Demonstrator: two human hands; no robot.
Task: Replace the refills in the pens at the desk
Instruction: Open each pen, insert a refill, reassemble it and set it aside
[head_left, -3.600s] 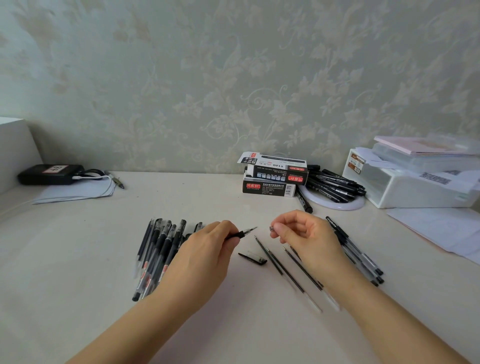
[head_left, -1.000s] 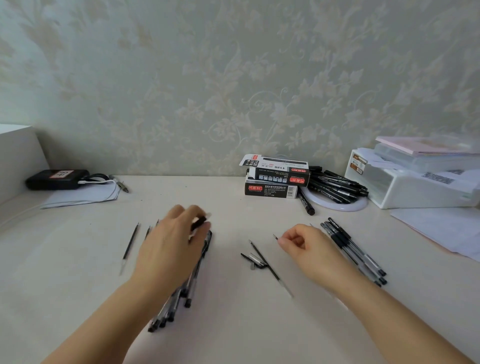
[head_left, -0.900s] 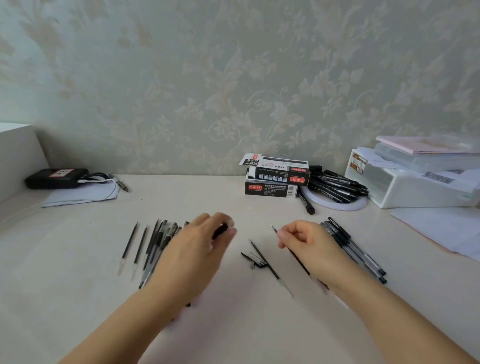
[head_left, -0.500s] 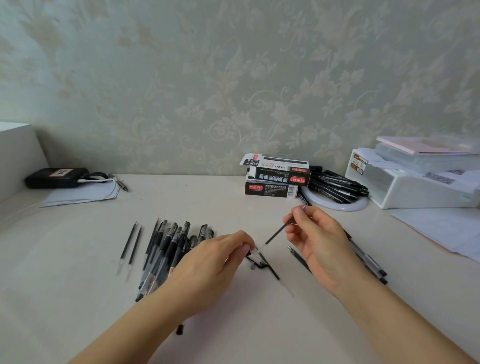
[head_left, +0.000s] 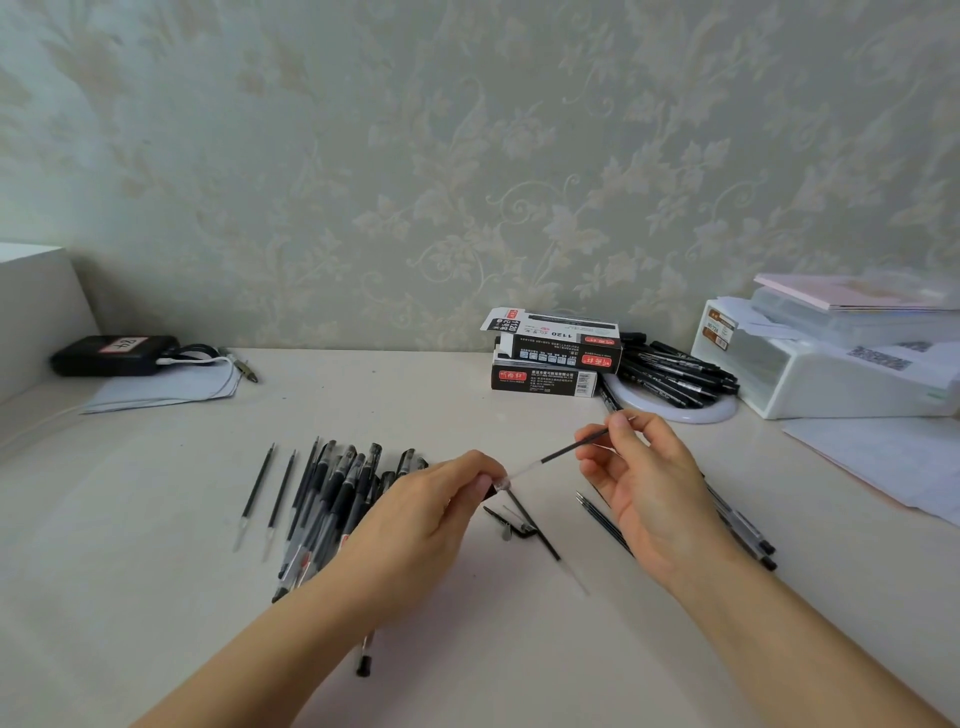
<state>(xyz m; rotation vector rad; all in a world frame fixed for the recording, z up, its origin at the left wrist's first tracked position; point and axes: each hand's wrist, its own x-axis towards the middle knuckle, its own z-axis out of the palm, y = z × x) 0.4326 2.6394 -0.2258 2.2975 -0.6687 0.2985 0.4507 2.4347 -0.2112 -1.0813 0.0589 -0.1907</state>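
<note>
My left hand (head_left: 431, 512) grips a clear pen barrel (head_left: 500, 484) whose open end points up to the right; most of the barrel is hidden under my fingers and forearm. My right hand (head_left: 649, 483) pinches a black refill (head_left: 563, 453) near its tip, and the refill's clear lower end meets the barrel's mouth. A heap of black pens (head_left: 332, 499) lies to the left of my left hand. Two loose refills (head_left: 265, 493) lie further left. Below the hands lie another refill (head_left: 535, 527) and small pen parts (head_left: 506, 522).
Stacked refill boxes (head_left: 550, 358) stand at the back, beside a round white dish (head_left: 675, 410) piled with black pens. More pens (head_left: 743, 530) lie under my right wrist. A white organiser box (head_left: 831, 374), papers (head_left: 883, 462) and a black case (head_left: 111, 353) line the desk's edges.
My left hand put a used refill down at the left and came back to the middle with the barrel. My right hand picked a refill off the desk and brought it to the barrel's mouth.
</note>
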